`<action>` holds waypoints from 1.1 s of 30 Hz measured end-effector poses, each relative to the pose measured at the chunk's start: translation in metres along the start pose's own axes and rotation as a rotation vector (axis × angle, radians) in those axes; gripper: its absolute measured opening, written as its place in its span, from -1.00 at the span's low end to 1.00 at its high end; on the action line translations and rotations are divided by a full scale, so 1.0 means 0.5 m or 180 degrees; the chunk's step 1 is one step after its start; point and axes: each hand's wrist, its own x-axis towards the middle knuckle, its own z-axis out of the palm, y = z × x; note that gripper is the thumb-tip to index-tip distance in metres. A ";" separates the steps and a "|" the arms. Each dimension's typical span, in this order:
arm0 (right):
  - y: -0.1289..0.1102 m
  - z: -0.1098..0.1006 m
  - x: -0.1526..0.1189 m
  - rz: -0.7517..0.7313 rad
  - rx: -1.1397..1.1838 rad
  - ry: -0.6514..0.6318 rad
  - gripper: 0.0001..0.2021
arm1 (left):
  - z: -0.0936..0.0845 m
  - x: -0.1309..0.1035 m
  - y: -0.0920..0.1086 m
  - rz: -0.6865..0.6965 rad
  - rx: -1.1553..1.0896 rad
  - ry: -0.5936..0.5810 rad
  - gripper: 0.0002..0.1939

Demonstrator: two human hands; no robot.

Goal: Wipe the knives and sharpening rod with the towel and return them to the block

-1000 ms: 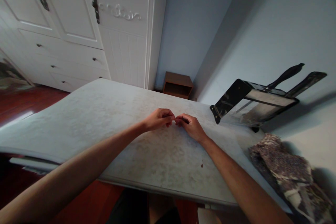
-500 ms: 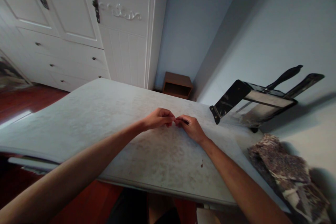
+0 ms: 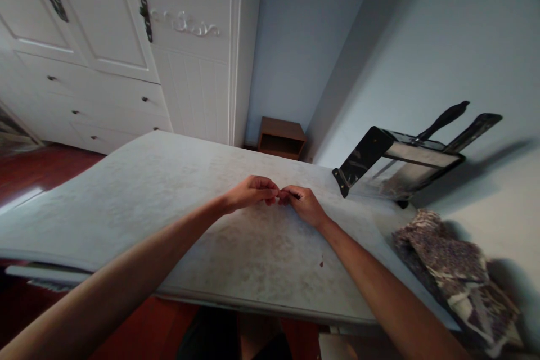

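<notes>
Both of my hands rest on a pale mottled table (image 3: 147, 191), fingertips meeting near its middle. My left hand (image 3: 252, 191) is curled, its fingers pinched together against those of my right hand (image 3: 304, 204). A thin dark sliver (image 3: 296, 196) shows at the right hand's fingertips. It is too small to tell what it is, and I cannot tell whether the left hand also grips it.
A dark metal rack (image 3: 396, 164) with two black handles stands at the table's far right by the wall. A patterned cloth (image 3: 455, 270) lies at the right edge. A small brown speck (image 3: 321, 264) marks the tabletop. White wardrobe (image 3: 126, 39) and a wooden cabinet (image 3: 282, 138) stand behind.
My hands stay pinched together in the same spot. The view has shifted slightly, so everything sits a bit more to the left.
</notes>
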 end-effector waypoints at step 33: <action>-0.001 -0.007 0.009 0.0024 0.0809 -0.0051 -0.47 | 0.032 0.004 -0.010 0.0208 -0.0708 0.0257 -0.67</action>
